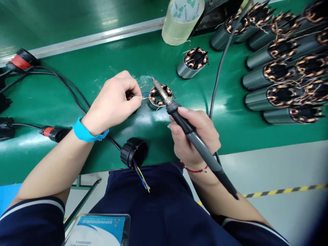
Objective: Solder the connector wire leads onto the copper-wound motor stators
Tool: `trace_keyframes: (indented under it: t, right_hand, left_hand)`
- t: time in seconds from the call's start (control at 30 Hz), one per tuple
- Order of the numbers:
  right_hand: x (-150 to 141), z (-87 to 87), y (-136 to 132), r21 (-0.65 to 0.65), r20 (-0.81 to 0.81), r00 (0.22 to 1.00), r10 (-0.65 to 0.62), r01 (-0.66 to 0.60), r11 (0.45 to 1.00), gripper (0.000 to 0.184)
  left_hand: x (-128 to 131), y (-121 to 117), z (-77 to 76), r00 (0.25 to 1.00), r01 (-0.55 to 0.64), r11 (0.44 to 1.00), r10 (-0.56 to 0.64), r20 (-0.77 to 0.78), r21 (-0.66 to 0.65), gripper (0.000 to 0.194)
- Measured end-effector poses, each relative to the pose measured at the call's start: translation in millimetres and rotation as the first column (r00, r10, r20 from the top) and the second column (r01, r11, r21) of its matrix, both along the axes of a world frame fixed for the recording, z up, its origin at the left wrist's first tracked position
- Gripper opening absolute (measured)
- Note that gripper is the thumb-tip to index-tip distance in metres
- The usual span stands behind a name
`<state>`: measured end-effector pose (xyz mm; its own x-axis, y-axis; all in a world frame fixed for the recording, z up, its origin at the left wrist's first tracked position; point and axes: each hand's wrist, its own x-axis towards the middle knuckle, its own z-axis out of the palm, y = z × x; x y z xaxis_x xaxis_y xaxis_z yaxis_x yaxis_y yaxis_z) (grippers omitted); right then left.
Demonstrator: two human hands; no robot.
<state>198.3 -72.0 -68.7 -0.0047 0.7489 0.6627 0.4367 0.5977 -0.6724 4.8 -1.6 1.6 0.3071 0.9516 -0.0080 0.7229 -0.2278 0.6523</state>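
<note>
My right hand (196, 136) grips a soldering iron (191, 131), its tip pointing up and to the left over a motor stator (151, 102). Copper windings ring the top of this stator, which stands upright on the green bench. Just left of it, my left hand (115, 97) pinches thin wires (145, 98), a blue and a yellow one among them, that run toward the stator. The fingertips partly hide their ends. Below my left hand lies a black round cap (133, 152) with several coloured wires (141, 177) hanging over the bench's front edge.
One more stator (192, 63) stands behind, near a big roll of clear tape (180, 24). Several stators (271, 75) lie in rows at right. The iron's cord (220, 65) crosses the bench (230, 130). Black cables with red-banded connectors (52, 133) lie at left.
</note>
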Motion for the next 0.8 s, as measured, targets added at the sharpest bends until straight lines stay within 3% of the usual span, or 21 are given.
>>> trace_keyframes:
  t: [0.17, 0.27, 0.43, 0.53, 0.8]
  right_hand:
    - [2, 6.2, 1, -0.115, 0.048, 0.997, 0.061, -0.055, 0.992, 0.054]
    - [3, 22.0, 11, -0.173, 0.044, 0.995, 0.086, -0.077, 0.982, 0.046]
    - [0, 40.4, 32, -0.232, 0.228, 0.961, 0.157, -0.103, 0.967, 0.042]
    - [-5, 39.9, 37, -0.301, 0.252, 0.954, 0.162, -0.082, 0.95, 0.048]
    - [-12, 33.0, 35, -0.265, 0.209, 0.969, 0.13, -0.072, 0.961, 0.042]
  left_hand:
    - [0, 0, 0.9, 1.0, 0.0, 1.0, 0.0, -0.018, 0.013, 0.012]
    - [0, 0, 1.3, 0.999, 0.018, 1.0, -0.018, -0.036, 0.017, 0.012]
    - [-1, 1, -0.2, 0.999, 0.014, 0.999, -0.012, -0.042, 0.048, 0.011]
    - [-1, 1, -1.3, 0.999, 0.014, 0.998, -0.011, -0.048, 0.065, 0.01]
    - [-1, 0, 0.9, 0.997, 0.04, 0.999, -0.039, -0.062, 0.027, 0.011]
